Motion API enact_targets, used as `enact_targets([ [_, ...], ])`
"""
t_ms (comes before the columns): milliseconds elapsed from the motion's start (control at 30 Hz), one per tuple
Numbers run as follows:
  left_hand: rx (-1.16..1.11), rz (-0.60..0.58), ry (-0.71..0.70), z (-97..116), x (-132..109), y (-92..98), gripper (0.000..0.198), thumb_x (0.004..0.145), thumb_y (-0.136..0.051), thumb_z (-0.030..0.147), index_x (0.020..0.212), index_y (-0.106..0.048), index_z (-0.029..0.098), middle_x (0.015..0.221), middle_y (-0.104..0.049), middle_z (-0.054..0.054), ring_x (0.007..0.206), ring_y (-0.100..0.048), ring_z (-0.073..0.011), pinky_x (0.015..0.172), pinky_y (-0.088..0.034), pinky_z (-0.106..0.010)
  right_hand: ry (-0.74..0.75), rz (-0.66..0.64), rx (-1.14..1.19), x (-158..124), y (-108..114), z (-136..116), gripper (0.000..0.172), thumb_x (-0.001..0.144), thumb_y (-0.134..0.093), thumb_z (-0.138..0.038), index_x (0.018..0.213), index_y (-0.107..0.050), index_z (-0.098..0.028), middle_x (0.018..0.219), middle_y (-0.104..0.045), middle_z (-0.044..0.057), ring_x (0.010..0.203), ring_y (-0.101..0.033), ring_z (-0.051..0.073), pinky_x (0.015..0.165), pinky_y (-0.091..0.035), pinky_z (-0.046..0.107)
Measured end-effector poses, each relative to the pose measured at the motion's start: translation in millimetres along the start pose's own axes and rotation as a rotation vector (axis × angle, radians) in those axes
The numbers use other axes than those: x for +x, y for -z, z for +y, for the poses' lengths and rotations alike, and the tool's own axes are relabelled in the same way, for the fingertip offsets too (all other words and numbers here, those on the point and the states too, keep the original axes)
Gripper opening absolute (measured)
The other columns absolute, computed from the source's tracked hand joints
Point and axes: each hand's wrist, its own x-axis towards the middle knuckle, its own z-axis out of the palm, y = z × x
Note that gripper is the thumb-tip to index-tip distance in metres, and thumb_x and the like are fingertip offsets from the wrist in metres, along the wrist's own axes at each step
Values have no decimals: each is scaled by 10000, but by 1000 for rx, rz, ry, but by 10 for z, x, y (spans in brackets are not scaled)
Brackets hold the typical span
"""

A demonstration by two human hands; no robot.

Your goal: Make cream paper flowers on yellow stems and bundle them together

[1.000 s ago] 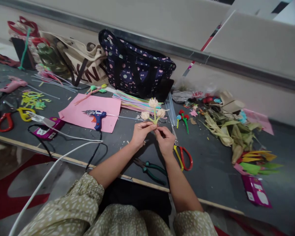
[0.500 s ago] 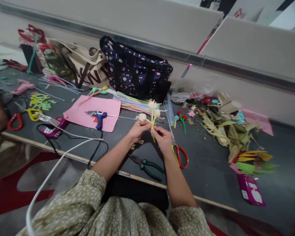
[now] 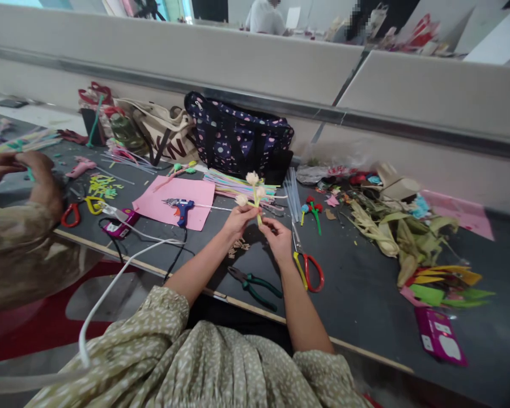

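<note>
Both my hands are raised over the dark table (image 3: 357, 306) and pinch a small handmade flower sprig (image 3: 252, 192) with three cream blossoms on a yellow-green stem. My left hand (image 3: 237, 220) grips the stem just below the blossoms. My right hand (image 3: 277, 238) pinches the lower end of the stem. Green-handled pliers (image 3: 253, 285) lie on the table under my wrists. Red and yellow scissors (image 3: 306, 265) lie just right of my right hand.
A blue glue gun (image 3: 182, 207) rests on pink paper (image 3: 161, 199). A bundle of coloured straws (image 3: 233, 185) lies before a dotted navy bag (image 3: 240, 139). Dried husks (image 3: 391, 232) and paper leaves (image 3: 444, 283) lie right. Another person's hands (image 3: 15, 170) work at far left.
The view has tilted up and shifted, bringing another person's hands and arm into view at left. My hands still hold the sprig, turned slightly, the blossoms leaning left.
</note>
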Motion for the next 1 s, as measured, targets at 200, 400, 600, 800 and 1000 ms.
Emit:
enact_targets([
  [200,31,153,-218,531,291,161,214,572,-843,249,680,-691,144,671,-680,-14,618,-606,-110,648,-464,-248,41,123,-81,46,92,-6,309,793,-601,-404,937,-710,-154,867,-719,72,733,-603,162,671,-468,271],
  [400,12,209,-254,748,336,266,236,585,-840,249,700,-676,125,647,-657,-12,602,-601,-99,641,-448,-237,77,186,-97,105,143,150,287,792,-598,-383,908,-714,-148,846,-725,76,732,-615,173,712,-477,295],
  [600,-46,265,-226,754,324,370,227,604,-827,247,728,-674,132,633,-645,-2,571,-584,-86,609,-434,-224,85,179,-132,160,187,236,287,788,-594,-381,910,-710,-149,861,-727,82,761,-629,186,728,-478,304],
  [800,-103,268,-169,767,279,444,231,579,-828,223,727,-676,130,638,-645,-2,601,-593,-93,667,-455,-235,76,58,-192,220,134,47,262,791,-577,-386,855,-708,-168,811,-721,54,727,-619,183,710,-468,300],
  [1000,-139,174,-127,729,186,390,248,578,-837,261,724,-667,154,633,-640,15,612,-597,-87,714,-477,-238,117,-56,-193,285,-263,-301,301,830,-547,-424,852,-721,-179,808,-722,48,711,-618,177,701,-468,290],
])
